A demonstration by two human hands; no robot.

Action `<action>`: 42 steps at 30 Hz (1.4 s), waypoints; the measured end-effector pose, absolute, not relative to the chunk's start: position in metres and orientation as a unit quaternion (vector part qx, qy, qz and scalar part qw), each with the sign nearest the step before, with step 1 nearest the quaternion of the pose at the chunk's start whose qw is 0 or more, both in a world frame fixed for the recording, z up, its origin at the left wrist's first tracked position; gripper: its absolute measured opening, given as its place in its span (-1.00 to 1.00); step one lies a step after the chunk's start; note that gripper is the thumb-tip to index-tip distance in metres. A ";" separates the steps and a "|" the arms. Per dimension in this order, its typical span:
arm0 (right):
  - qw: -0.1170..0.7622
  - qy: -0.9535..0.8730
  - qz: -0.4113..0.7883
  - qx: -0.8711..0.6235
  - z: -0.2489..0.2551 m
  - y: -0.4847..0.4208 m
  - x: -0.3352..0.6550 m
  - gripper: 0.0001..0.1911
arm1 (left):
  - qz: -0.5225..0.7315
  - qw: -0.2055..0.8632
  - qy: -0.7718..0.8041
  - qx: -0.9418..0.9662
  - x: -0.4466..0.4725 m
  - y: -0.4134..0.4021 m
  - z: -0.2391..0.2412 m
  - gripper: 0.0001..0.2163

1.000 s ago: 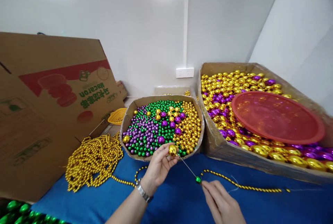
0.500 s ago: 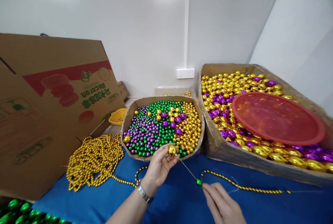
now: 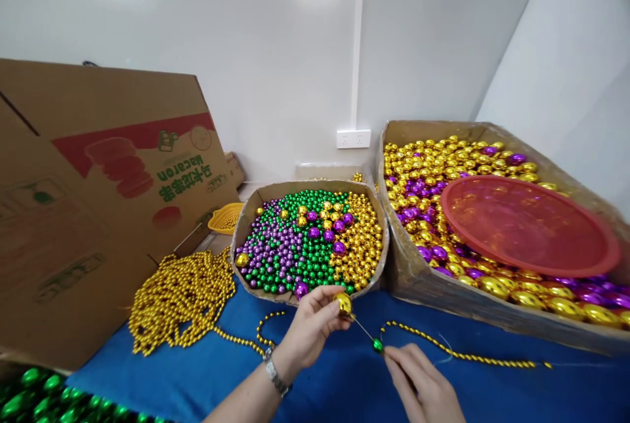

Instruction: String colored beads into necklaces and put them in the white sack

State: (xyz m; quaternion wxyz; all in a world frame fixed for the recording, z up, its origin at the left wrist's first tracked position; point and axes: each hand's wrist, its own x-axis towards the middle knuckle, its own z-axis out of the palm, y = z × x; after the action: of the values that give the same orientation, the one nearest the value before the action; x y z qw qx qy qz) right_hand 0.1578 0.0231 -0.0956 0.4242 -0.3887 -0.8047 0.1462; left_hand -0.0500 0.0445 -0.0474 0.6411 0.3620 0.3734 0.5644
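Note:
Between the thumb and fingers of my left hand (image 3: 312,324) is a large shiny gold bead (image 3: 345,304), just in front of the bead box's near edge. A thin, straight strand (image 3: 364,329), string or needle, runs from this bead to a small green bead (image 3: 377,345). Right behind the green bead, the fingertips of my right hand (image 3: 423,380) pinch the strand; its far end is hidden. The shallow cardboard box (image 3: 239,229) beyond my hands holds small green, purple and gold beads, with some larger gold and purple ones on top.
A gold bead strand (image 3: 462,355) lies on the blue cloth (image 3: 339,383), and a heap of gold bead strings (image 3: 182,298) at left. On the right, a big carton (image 3: 418,282) of gold and purple beads carries a red plastic tray (image 3: 531,226). A Macaron carton (image 3: 113,213) stands left.
My left hand has moved right and slightly down with the gold bead, closer to the green bead. A large purple bead now shows at the box's near edge. My right hand stays almost still.

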 end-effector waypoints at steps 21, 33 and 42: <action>0.427 -0.808 0.101 -0.393 -0.109 0.019 0.162 -0.82 | 0.487 0.449 0.501 0.557 -0.063 0.057 -0.048 -0.72; 0.418 -0.806 0.069 -0.413 -0.108 0.019 0.170 -0.78 | 0.298 0.009 0.601 0.741 -0.110 0.106 -0.041 -0.83; 0.423 -0.800 0.105 -0.413 -0.117 0.022 0.162 -0.77 | 0.306 0.077 0.616 0.721 -0.133 0.096 -0.025 -0.84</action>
State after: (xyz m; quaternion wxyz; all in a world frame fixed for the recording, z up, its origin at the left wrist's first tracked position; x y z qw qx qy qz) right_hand 0.1620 0.0220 -0.1167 0.4230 -0.4132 -0.7995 0.1051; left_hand -0.1327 0.0963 -0.0246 0.0766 0.7215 0.6162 0.3064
